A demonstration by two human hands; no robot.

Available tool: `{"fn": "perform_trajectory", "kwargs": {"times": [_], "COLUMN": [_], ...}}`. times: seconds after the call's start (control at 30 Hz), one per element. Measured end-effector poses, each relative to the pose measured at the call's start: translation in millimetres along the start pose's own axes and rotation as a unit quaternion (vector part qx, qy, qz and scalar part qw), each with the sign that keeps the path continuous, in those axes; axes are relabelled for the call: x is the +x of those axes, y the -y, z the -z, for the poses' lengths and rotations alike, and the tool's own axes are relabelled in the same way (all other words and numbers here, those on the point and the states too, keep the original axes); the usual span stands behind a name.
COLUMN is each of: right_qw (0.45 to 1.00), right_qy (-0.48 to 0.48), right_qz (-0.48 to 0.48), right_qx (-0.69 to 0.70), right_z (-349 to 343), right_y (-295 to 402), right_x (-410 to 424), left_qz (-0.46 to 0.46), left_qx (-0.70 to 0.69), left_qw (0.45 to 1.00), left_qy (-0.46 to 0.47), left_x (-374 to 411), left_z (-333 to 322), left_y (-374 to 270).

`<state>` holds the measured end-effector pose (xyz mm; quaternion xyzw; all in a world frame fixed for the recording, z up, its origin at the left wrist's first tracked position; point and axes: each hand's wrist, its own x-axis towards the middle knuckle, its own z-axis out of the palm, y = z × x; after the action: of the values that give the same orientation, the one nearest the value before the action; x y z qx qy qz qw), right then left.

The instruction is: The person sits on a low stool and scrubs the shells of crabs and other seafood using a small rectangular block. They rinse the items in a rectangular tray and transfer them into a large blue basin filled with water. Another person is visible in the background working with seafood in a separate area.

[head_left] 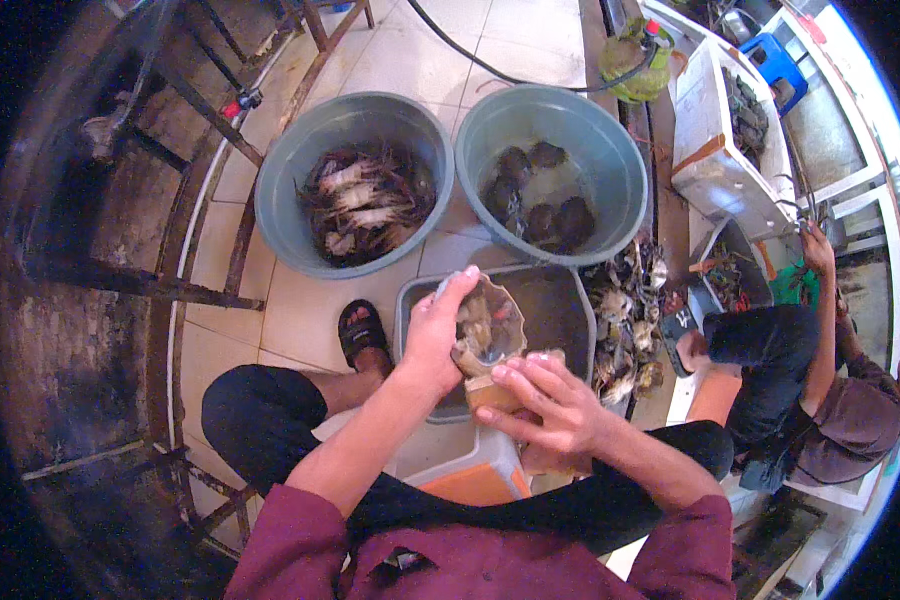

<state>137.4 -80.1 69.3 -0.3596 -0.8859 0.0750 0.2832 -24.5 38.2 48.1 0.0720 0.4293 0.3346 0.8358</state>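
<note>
My left hand (436, 337) grips the left side of an opened crab shell (511, 313), whose hollow inner side faces up and holds brownish matter. My right hand (544, 401) is closed around a tan piece (487, 394), seemingly crab shell too, against the lower edge of the first one. Whether the two pieces are joined cannot be told. Both hands are over a grey rectangular plastic basin (562, 315). Beyond it stand two round grey-green tubs: the left tub (281, 180) holds a pile of crabs (364, 199), the right tub (626, 165) several dark rounded things (562, 221) in water.
A heap of shell pieces (622, 322) lies right of the basin. A co-worker (832, 420) sits at the right beside a white foam box (720, 165). A black hose (495, 75) crosses behind the tubs. Dark wooden stands (187, 292) line the left.
</note>
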Motion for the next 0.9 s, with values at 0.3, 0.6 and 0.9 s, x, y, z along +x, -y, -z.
{"fn": "perform_trajectory", "kwargs": {"times": [0.3,0.6,0.9], "right_qw": [0.995,0.970,0.989], "right_qy": [-0.103,-0.145,-0.068], "right_qz": [-0.001,-0.179,-0.129], "right_qx": [-0.016,-0.073,0.006], "right_z": [0,16,29], "right_y": [-20,-52,-31], "right_x": [-1,1,13], "left_qz": [0.018,0.026,-0.002], "left_qx": [-0.015,-0.029,0.005], "left_qw": [1.000,0.999,1.000], "left_qy": [0.012,0.024,0.030], "left_x": [12,6,2], "left_z": [4,2,-2], "left_y": [-2,-4,-4]}}
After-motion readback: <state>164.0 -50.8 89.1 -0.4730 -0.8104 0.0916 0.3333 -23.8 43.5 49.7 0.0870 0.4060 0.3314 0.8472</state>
